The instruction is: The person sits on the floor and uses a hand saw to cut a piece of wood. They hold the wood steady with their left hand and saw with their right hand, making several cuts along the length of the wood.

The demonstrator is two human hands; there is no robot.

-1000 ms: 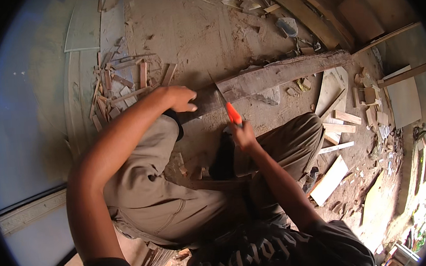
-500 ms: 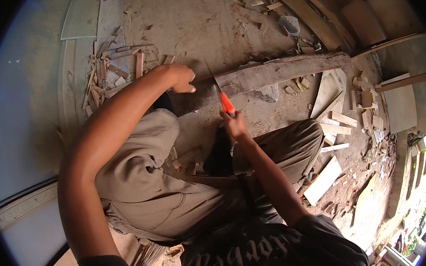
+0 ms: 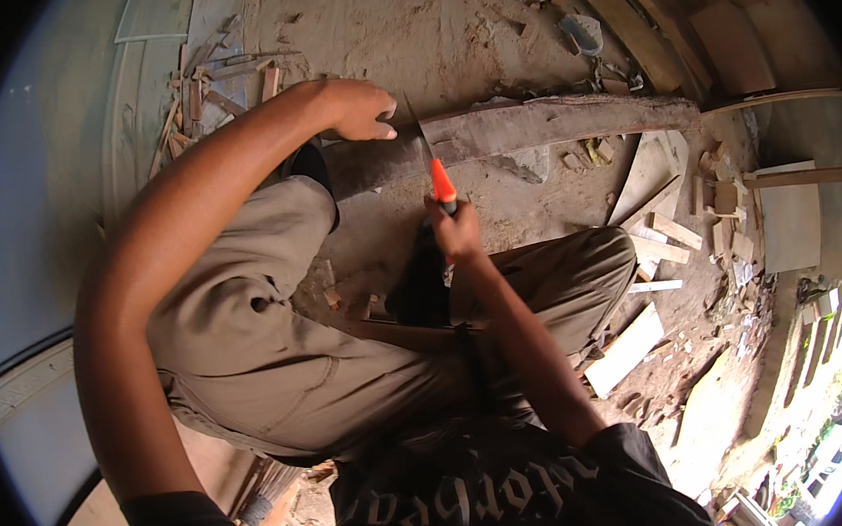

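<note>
A long, rough, dark plank (image 3: 529, 126) lies crosswise on the ground in front of me. My right hand (image 3: 455, 229) is wrapped round the orange and black handle of a handsaw (image 3: 442, 179). The saw's thin blade points away from me and crosses the plank, seen almost edge-on. Just left of the blade, my left hand (image 3: 361, 109) is over the plank's shaded left part, its fingers loosely bent and the thumb apart. Nothing shows between those fingers. Whether the hand presses on the wood cannot be seen. My left foot (image 3: 312, 168) is beside the plank's left end.
Wood offcuts (image 3: 220, 101) lie scattered at the far left beside a pale panel (image 3: 50, 193). More offcuts (image 3: 664, 239) and a white board (image 3: 626, 351) lie on the right. Long boards (image 3: 620, 25) lean at the far right, near a grey scoop-like container (image 3: 581, 35).
My left hand has moved away from me across the plank and a little closer to the blade. The right hand still grips the saw, with its handle shifted slightly. The whole view has shifted slightly.
</note>
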